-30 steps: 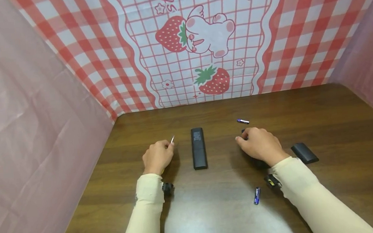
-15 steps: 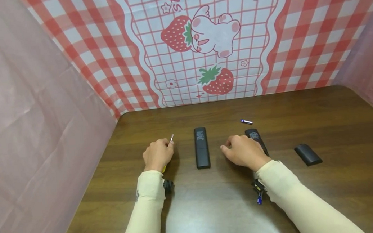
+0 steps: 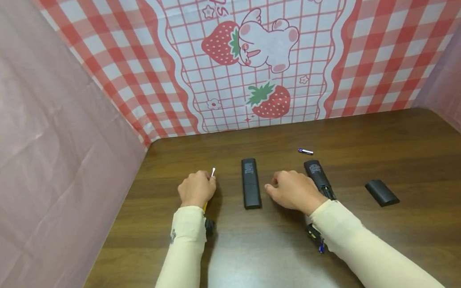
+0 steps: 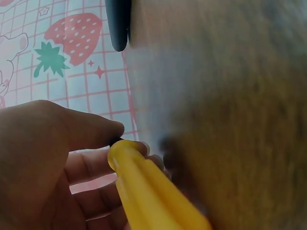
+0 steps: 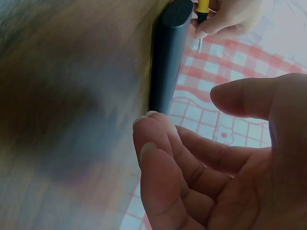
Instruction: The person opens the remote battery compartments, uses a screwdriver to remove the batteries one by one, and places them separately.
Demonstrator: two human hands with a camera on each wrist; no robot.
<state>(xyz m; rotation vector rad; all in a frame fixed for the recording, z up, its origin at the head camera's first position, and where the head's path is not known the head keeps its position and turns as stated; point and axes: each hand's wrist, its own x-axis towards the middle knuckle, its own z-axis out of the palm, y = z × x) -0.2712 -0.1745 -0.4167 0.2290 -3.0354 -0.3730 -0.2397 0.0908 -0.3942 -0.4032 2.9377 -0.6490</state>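
My left hand [image 3: 196,189] pinches a screwdriver between thumb and fingers. Its yellow handle [image 4: 148,187] fills the lower part of the left wrist view, and its thin metal shaft [image 3: 213,171] points away in the head view. Between the two hands a black remote control [image 3: 251,183] lies back side up, with its cover on. Just right of it is my right hand [image 3: 293,190], thumb apart from loosely bent fingers, holding nothing. Partly hidden behind that hand and wrist lies a second remote control [image 3: 315,173], its battery compartment [image 3: 327,191] uncovered.
A loose black battery cover [image 3: 381,192] rests at the right on the wooden table [image 3: 262,253]. One small blue-and-white battery [image 3: 305,151] lies beyond the second remote; another battery [image 3: 321,247] shows beside the right wrist camera. A checked strawberry cloth [image 3: 271,101] hangs behind.
My right hand has moved left, off the uncovered remote and toward the covered one, bringing the uncovered remote into view. My left hand keeps its hold on the screwdriver. The head view has shifted slightly.
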